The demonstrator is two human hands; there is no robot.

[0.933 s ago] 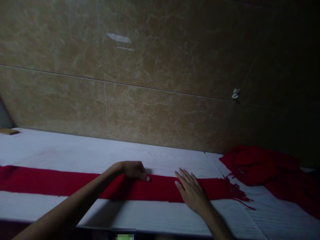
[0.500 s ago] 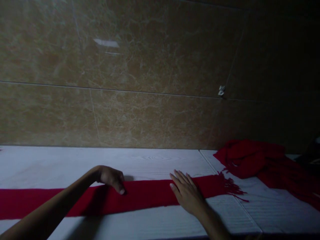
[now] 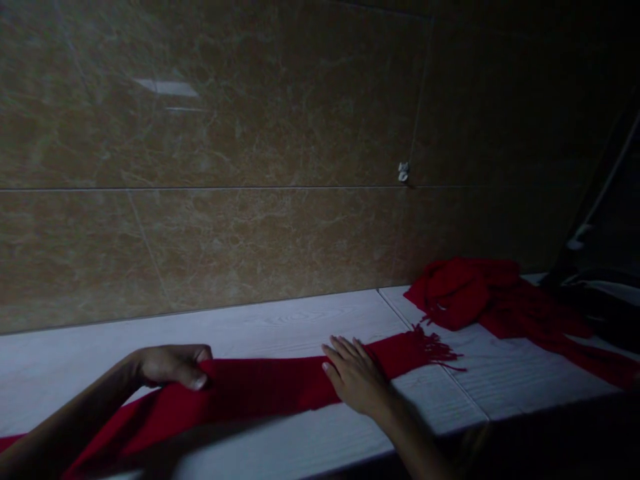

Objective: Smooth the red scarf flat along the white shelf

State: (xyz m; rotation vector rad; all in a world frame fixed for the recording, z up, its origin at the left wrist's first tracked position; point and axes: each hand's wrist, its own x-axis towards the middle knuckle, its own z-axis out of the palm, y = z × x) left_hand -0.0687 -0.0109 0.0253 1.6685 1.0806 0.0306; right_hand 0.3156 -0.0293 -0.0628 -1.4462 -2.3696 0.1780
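The left hand (image 3: 173,365) bends at the wrist in the lower left of the frame, its forearm (image 3: 75,420) slanting up from the bottom left corner. Its grip is closed on the far edge of a red scarf (image 3: 265,385), thumb on top and the other fingers curled mostly out of sight. The right hand (image 3: 356,379) lies palm down across the scarf, right of the lower centre, fingers spread slightly and pointing up and left; its grip is open, pressing flat and grasping nothing.

The scarf runs from the lower left to right of centre along a white table (image 3: 235,337), ending in a fringe (image 3: 436,348) that lies across a seam (image 3: 465,395). The left forearm hides part of the scarf. A crumpled red cloth (image 3: 463,293) lies just beyond the fringe, near dark, unclear objects (image 3: 600,310) at the right edge. Behind stands a brown tiled wall (image 3: 275,250) with a small white fitting (image 3: 403,172).
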